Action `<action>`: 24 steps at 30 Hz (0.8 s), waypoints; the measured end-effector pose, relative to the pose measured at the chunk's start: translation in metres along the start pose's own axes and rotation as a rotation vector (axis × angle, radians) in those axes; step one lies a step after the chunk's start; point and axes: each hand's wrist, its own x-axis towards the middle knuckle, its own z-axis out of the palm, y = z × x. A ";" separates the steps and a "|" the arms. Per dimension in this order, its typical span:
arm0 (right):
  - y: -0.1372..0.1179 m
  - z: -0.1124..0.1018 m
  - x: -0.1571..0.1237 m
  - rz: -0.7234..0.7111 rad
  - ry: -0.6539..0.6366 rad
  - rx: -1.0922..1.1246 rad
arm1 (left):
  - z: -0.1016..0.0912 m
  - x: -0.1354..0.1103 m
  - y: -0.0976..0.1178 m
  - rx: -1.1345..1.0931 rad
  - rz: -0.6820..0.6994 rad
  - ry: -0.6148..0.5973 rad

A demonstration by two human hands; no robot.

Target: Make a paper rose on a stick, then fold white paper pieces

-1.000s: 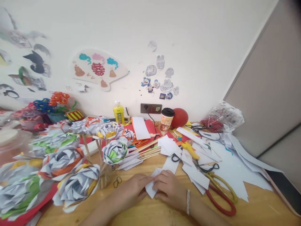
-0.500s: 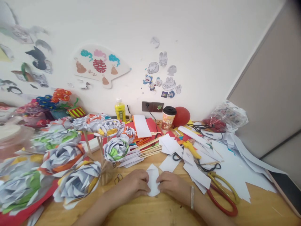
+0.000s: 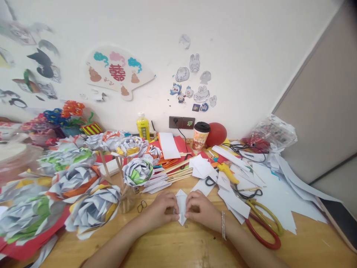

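A small folded white paper piece [image 3: 181, 203] lies on the wooden table [image 3: 178, 249] between my two hands. My left hand [image 3: 160, 210] pinches its left edge with curled fingers. My right hand [image 3: 202, 211], with a silver bracelet [image 3: 223, 225] on the wrist, pinches its right edge. The paper has a pointed top and a pointed bottom. Both hands rest on the table near its front edge.
Paper flowers on sticks [image 3: 92, 208] crowd the left side. Loose white paper sheets [image 3: 267, 197], red-and-yellow scissors [image 3: 262, 229], a yellow glue gun [image 3: 227, 173], a coffee cup [image 3: 200, 135], a yellow bottle [image 3: 142, 126] and wooden sticks [image 3: 178, 175] lie behind my hands.
The paper piece has been turned upright and folded narrower between my hands. Both hands shifted from pressing it flat to pinching its sides. The camera view tilted slightly.
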 end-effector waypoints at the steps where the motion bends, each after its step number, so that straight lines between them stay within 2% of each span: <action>1: -0.001 0.003 0.000 0.017 0.016 -0.005 | 0.002 0.000 0.002 0.013 -0.036 0.020; 6: -0.004 0.015 -0.003 0.079 0.104 -0.044 | 0.007 0.002 0.015 0.053 -0.150 0.098; 16: -0.012 0.022 -0.012 0.060 0.160 -0.150 | 0.009 0.004 0.019 0.077 -0.155 0.105; 24: -0.014 0.024 -0.011 0.149 0.208 -0.149 | 0.017 0.002 0.018 0.128 -0.190 0.156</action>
